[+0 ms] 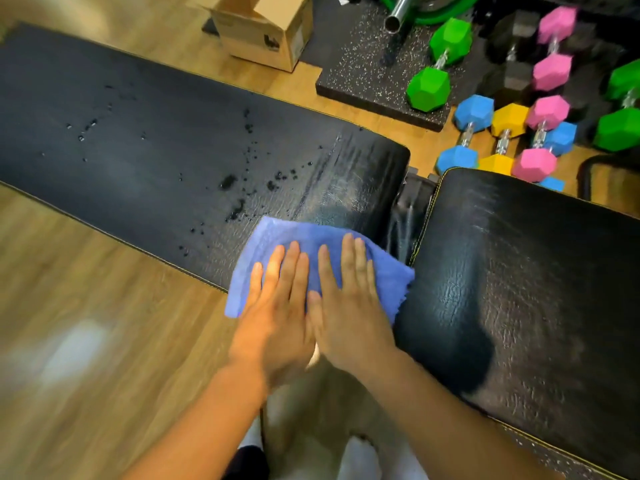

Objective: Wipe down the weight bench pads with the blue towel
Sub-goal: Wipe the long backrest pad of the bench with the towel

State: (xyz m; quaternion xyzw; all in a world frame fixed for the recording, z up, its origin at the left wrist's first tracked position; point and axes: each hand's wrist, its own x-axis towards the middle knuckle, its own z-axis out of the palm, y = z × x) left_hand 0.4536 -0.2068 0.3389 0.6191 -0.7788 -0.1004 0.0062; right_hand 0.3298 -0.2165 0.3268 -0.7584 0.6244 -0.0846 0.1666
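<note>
**Head view: both palms flat on the blue towel at the bench gap**

Head view, looking down. Left hand (pixel 277 306) and right hand (pixel 346 306) laid side by side, palms down, on the blue towel (pixel 294 233); fingers extended and slightly fanned, pressing flat, not pinching anything. Towel spread over the near corner of the long back pad (pixel 138 150), beside the gap to the seat pad (pixel 519 289), one edge hanging off the pad's near side. Water droplets (pixel 228 181) scattered across the back pad left of the towel; streaky, glossy patch just beyond the towel near the pad's end. Seat pad shiny, apart from the towel's main bulk. On the wood floor (pixel 69 306) beyond: cardboard box (pixel 266 29), coloured dumbbells (pixel 440 64) on and beside a speckled mat (pixel 363 64), steel bar (pixel 398 12).
</note>
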